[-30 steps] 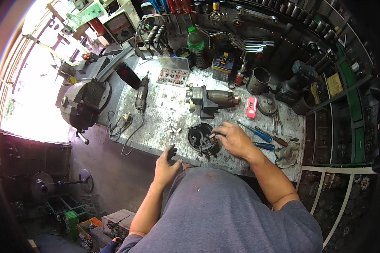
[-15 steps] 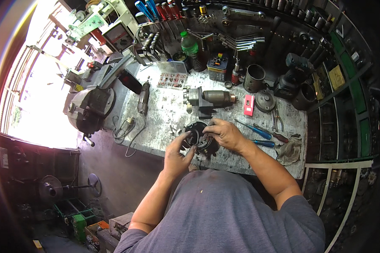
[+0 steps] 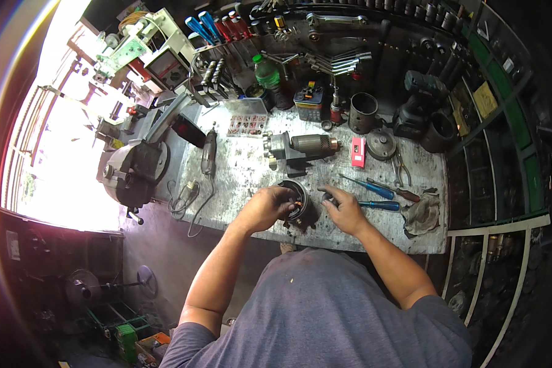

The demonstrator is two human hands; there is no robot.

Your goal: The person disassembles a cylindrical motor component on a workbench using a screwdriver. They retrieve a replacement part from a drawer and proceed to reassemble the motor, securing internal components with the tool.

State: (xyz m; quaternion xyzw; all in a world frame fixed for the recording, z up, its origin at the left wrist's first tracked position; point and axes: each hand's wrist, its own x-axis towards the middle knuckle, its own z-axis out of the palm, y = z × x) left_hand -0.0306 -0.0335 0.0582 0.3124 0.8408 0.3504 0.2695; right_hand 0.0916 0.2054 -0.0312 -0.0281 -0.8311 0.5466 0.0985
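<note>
A round black housing (image 3: 304, 191) stands near the bench's front edge, with a copper-coloured bit showing inside. My left hand (image 3: 265, 208) is closed over its left side, fingers curled at the rim and partly inside. Those fingertips are partly hidden. To the right, apart from the housing, is my right hand (image 3: 346, 213), its thumb and forefinger around a small dark piece (image 3: 330, 199) too small to name. Just beyond that hand lies a blue-handled screwdriver (image 3: 381, 205). Behind the housing rests a metal shaft assembly with a ribbed cylinder (image 3: 313, 144).
A bench vise (image 3: 129, 175) and a corded rotary tool (image 3: 208, 153) are on the left. Toward the back stand a parts box (image 3: 248, 124) and a metal cylinder (image 3: 363, 113). Pliers (image 3: 402, 168), a red box (image 3: 358, 152) and a rag (image 3: 421, 214) lie right.
My right hand has drawn away from the housing to the right. My left hand has turned over the housing's left side, its thumb and fingers closer together. The view has shifted slightly.
</note>
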